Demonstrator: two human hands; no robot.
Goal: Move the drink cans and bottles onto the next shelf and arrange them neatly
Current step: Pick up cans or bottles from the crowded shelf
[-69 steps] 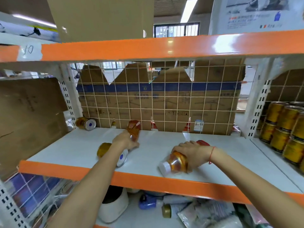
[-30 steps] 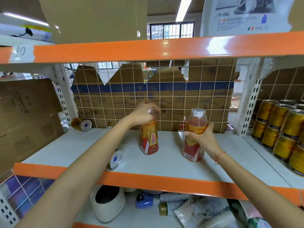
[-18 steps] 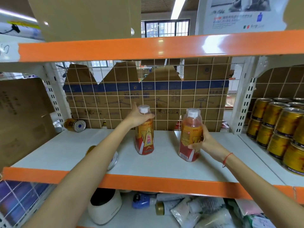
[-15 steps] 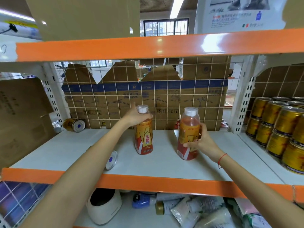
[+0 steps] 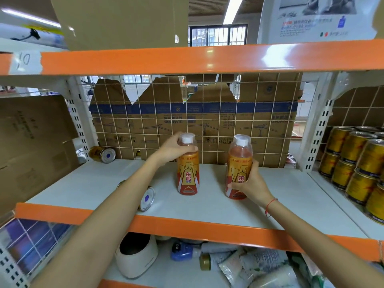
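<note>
— So what's changed in the last couple of seconds?

— Both bottles were lying on their sides on the white shelf (image 5: 280, 196) then; now they stand upright, side by side but apart. The left hand (image 5: 172, 149) is curled over the shoulder of the left bottle (image 5: 188, 173), just below its white cap. The right hand (image 5: 248, 183) wraps the lower body of the right bottle (image 5: 239, 163), thumb across the label.

— Meaning?

— I'd judge they're gripped ready to carry across to the next shelf, where stacked gold cans (image 5: 357, 161) already sit in rows.

— How do the bottles look?

— Clear plastic, amber drink, orange-and-red labels with Chinese lettering. The right one's base may be slightly off the shelf; hard to tell from here.

— Anything left?

— Two cans on their sides: a near can (image 5: 148, 198) beside the left forearm, a far can (image 5: 102, 154) at the back corner.
</note>
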